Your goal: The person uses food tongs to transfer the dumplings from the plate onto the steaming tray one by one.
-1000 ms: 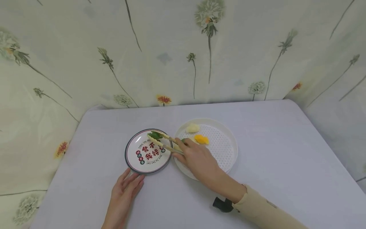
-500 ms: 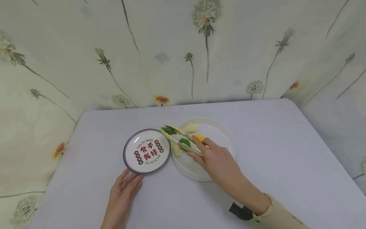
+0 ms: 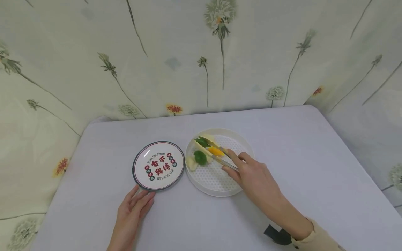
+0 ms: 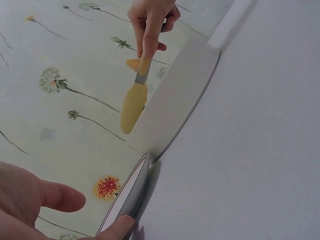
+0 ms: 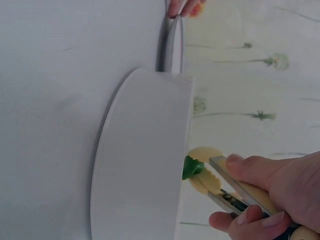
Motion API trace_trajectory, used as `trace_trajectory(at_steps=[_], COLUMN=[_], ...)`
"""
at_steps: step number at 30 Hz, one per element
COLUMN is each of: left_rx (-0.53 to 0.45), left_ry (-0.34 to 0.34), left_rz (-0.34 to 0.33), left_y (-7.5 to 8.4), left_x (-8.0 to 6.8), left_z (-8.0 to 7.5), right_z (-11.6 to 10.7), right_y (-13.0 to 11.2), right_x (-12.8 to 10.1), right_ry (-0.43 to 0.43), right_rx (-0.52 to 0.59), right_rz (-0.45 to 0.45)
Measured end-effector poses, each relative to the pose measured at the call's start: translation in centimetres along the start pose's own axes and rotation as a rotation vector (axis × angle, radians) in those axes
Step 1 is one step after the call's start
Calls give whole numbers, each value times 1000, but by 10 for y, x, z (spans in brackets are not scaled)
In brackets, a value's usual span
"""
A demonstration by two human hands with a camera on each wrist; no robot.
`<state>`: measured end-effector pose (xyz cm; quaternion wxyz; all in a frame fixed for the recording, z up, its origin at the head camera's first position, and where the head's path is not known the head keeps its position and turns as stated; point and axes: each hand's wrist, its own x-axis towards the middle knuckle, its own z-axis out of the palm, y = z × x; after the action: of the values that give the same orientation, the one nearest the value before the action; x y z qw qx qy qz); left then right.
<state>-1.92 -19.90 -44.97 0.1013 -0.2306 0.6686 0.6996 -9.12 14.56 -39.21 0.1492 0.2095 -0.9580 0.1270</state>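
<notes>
My right hand (image 3: pixel 255 177) grips a pair of tongs (image 3: pixel 224 158) with cream-coloured tips, over the white round tray (image 3: pixel 216 193) on the right. Between the tong tips is a green dumpling-like piece (image 3: pixel 201 142), seen also as a green shape (image 5: pixel 192 167) above the tray's wall in the right wrist view. Below it in the head view sit another green piece (image 3: pixel 200 157) and pale pieces (image 3: pixel 191 163); a yellow piece (image 3: pixel 216 151) shows at the tongs. My left hand (image 3: pixel 131 212) touches the near rim of a printed white plate (image 3: pixel 164 148), fingers extended, thumb apart in the left wrist view.
Plate and tray stand close side by side on a table with a pale cloth (image 3: pixel 194 223). A flowered curtain (image 3: pixel 141 69) hangs behind the table's far edge. A black strap-like object (image 3: pixel 277 235) is at my right wrist.
My right hand has moved right with the tongs and the green piece, from over the plate to over the tray. My left hand has stayed at the plate's rim.
</notes>
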Motion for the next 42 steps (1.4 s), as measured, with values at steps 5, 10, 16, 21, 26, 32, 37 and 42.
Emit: trace_trajectory(at_steps=[5, 10, 16, 21, 26, 32, 37, 42], left_rx=[0, -13, -34, -19, -21, -6, 6, 0], left_ry=[-4, -2, -3, -2, -5, -11, -11, -18], left_rz=[-12, -10, -15, -25, -22, -19, -19, -5], left_y=[0, 0, 0, 1, 1, 1, 1, 1], left_x=[0, 0, 0, 0, 0, -2, -2, -3], left_z=[0, 0, 0, 0, 0, -1, -2, -2], right_z=[3, 5, 4, 1, -2, -4, -1, 2], right_y=[5, 8, 10, 10, 7, -2, -8, -18], right_x=[-5, -9, -10, -12, -15, -18, -21, -21], right_ry=[13, 33, 33, 34, 23, -6, 63, 84], right_rx=[6, 13, 23, 31, 54, 96, 106, 139], right_rz=[10, 7, 18, 37, 54, 97, 46, 17])
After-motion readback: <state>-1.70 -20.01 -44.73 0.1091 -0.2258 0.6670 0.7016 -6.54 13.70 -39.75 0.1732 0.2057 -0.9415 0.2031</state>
